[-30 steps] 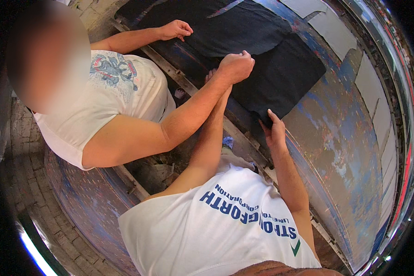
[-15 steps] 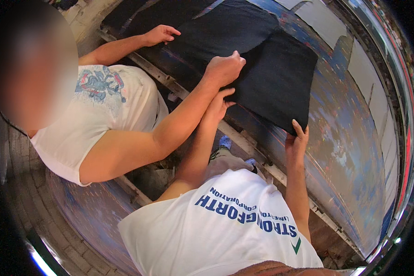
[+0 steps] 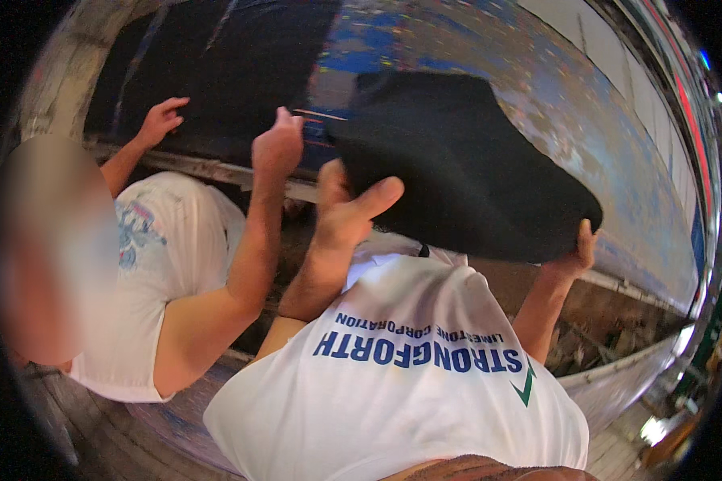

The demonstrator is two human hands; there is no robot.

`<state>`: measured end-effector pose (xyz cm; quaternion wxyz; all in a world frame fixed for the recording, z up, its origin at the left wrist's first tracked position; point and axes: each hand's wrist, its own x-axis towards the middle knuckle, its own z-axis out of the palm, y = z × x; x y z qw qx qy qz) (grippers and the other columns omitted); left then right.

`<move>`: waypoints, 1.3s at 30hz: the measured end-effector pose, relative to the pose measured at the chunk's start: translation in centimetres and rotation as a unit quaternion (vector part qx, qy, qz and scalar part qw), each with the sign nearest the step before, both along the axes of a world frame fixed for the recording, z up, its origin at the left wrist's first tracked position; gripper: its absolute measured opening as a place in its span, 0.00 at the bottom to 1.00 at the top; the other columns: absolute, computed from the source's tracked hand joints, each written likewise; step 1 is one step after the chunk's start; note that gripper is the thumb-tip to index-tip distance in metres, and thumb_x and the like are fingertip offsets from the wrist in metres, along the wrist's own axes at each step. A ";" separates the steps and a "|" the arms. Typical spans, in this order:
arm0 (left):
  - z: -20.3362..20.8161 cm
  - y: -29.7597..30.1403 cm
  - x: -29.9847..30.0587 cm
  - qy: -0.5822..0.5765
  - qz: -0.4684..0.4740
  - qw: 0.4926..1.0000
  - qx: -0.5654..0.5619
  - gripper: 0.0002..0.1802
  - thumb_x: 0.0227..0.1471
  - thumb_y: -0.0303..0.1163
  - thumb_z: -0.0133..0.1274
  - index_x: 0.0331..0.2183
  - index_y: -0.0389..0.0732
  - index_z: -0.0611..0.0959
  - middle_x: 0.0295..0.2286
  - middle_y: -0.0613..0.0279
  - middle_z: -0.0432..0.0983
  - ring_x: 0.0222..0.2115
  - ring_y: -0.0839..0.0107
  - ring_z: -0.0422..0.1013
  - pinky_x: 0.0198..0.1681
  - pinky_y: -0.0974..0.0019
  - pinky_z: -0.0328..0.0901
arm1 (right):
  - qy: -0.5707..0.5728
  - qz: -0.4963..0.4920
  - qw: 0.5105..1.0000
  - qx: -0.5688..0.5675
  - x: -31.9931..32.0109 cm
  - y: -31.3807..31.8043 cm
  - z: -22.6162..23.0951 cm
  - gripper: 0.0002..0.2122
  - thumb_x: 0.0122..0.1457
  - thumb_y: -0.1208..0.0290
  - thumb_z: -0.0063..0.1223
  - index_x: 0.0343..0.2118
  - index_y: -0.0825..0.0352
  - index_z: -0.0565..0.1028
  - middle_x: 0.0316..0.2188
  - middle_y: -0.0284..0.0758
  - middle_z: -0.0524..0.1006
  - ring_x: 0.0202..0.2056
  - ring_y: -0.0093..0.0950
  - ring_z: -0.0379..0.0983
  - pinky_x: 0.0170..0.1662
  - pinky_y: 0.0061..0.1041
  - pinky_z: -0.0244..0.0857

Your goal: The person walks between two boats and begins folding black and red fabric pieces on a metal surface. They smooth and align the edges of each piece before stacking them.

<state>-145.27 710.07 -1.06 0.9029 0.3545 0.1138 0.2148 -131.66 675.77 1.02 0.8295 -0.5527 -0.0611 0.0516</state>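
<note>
A piece of black fabric [image 3: 457, 168] is raised over the worktable and hangs between my two hands. My left hand [image 3: 346, 210] is at its near left edge, thumb stretched across the front of the cloth and fingers partly hidden at the edge. At the right corner, my right hand [image 3: 579, 247] pinches the cloth between thumb and fingers. Larger black fabric [image 3: 217, 72] lies flat on the table to the left. The co-worker's hands [image 3: 277, 146] are above that cloth's near edge, close to my left hand.
A co-worker in a white shirt [image 3: 192, 216] stands close on my left. The long worktable [image 3: 561, 120] has a paint-smeared blue and grey surface. Pale panels [image 3: 594, 40] lie in a row along its far side. A rail [image 3: 626, 289] runs along the table's near edge.
The black piece has come off the other cloth and moved right and nearer to me, in my hands. The co-worker's hands have shifted left in the view, which has turned.
</note>
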 end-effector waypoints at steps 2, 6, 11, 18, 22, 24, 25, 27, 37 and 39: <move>2.9 -0.7 -0.6 -0.054 0.037 0.997 0.042 0.32 0.51 0.33 0.75 0.55 0.34 0.83 0.48 0.57 0.84 0.45 0.65 0.80 0.53 0.60 0.74 | -0.057 -0.054 0.997 0.027 -1.8 -2.2 1.8 0.25 0.64 0.63 0.60 0.60 0.72 0.76 0.54 0.47 0.82 0.52 0.44 0.82 0.56 0.44 0.78; 5.4 -3.6 0.2 -0.068 0.036 0.996 0.051 0.36 0.51 0.37 0.76 0.57 0.35 0.81 0.50 0.55 0.83 0.46 0.62 0.81 0.53 0.57 0.75 | -0.134 -0.186 0.973 0.013 -2.8 -4.6 3.8 0.27 0.67 0.56 0.53 0.61 0.73 0.74 0.56 0.50 0.80 0.52 0.47 0.81 0.56 0.49 0.77; 4.9 -7.4 8.8 -0.100 -0.037 0.994 0.037 0.22 0.62 0.37 0.68 0.53 0.39 0.83 0.45 0.59 0.85 0.43 0.61 0.82 0.42 0.56 0.78 | -0.077 -0.130 0.983 0.104 2.9 -5.3 5.6 0.14 0.68 0.71 0.60 0.55 0.66 0.78 0.50 0.41 0.83 0.50 0.39 0.82 0.54 0.42 0.78; 8.0 -9.1 16.8 -0.213 -0.044 0.973 0.072 0.10 0.64 0.31 0.64 0.46 0.42 0.85 0.43 0.59 0.86 0.41 0.63 0.83 0.42 0.59 0.77 | -0.214 -0.055 0.968 0.118 11.6 -8.2 10.3 0.11 0.64 0.78 0.66 0.48 0.68 0.79 0.42 0.36 0.84 0.42 0.29 0.83 0.50 0.29 0.76; 7.3 -11.7 15.6 -0.163 -0.006 0.982 0.098 0.13 0.64 0.30 0.62 0.50 0.39 0.83 0.47 0.57 0.85 0.47 0.59 0.82 0.51 0.55 0.77 | -0.220 -0.043 0.968 0.116 10.9 -13.3 10.6 0.12 0.65 0.76 0.67 0.49 0.69 0.78 0.41 0.37 0.84 0.41 0.27 0.83 0.47 0.26 0.77; 4.5 -13.6 14.0 -0.097 -0.001 0.985 0.140 0.15 0.64 0.30 0.62 0.51 0.38 0.83 0.49 0.56 0.84 0.50 0.57 0.81 0.55 0.52 0.76 | -0.134 -0.079 0.983 0.094 9.6 -14.9 7.2 0.16 0.64 0.75 0.68 0.53 0.67 0.77 0.42 0.32 0.83 0.35 0.21 0.79 0.36 0.19 0.71; 2.8 -14.7 12.9 -0.024 -0.014 0.991 0.131 0.17 0.63 0.30 0.63 0.52 0.38 0.82 0.49 0.56 0.83 0.50 0.58 0.80 0.54 0.51 0.76 | -0.057 -0.104 0.991 0.061 8.8 -16.1 5.0 0.15 0.64 0.75 0.69 0.51 0.66 0.77 0.41 0.31 0.83 0.33 0.20 0.78 0.34 0.19 0.70; -1.1 -16.6 11.0 0.151 -0.046 0.976 0.153 0.17 0.63 0.31 0.64 0.51 0.38 0.82 0.46 0.58 0.83 0.45 0.63 0.79 0.47 0.55 0.76 | 0.064 -0.078 0.995 -0.019 7.3 -18.3 0.1 0.13 0.64 0.74 0.69 0.48 0.64 0.77 0.39 0.28 0.81 0.31 0.18 0.75 0.32 0.20 0.68; -13.1 -21.1 7.5 0.403 -0.022 0.808 0.429 0.21 0.62 0.37 0.67 0.44 0.26 0.84 0.33 0.55 0.87 0.28 0.69 0.84 0.28 0.67 0.75 | 0.088 0.073 0.946 -0.303 5.5 -22.8 -13.6 0.20 0.65 0.74 0.68 0.55 0.72 0.73 0.45 0.40 0.81 0.44 0.28 0.80 0.50 0.31 0.77; -12.9 -21.2 7.2 0.404 -0.013 0.811 0.422 0.23 0.61 0.34 0.68 0.50 0.26 0.83 0.36 0.53 0.87 0.32 0.69 0.84 0.31 0.67 0.77 | 0.038 0.055 0.914 -0.401 5.7 -23.1 -13.3 0.22 0.66 0.73 0.67 0.60 0.69 0.72 0.47 0.41 0.81 0.46 0.31 0.80 0.53 0.34 0.76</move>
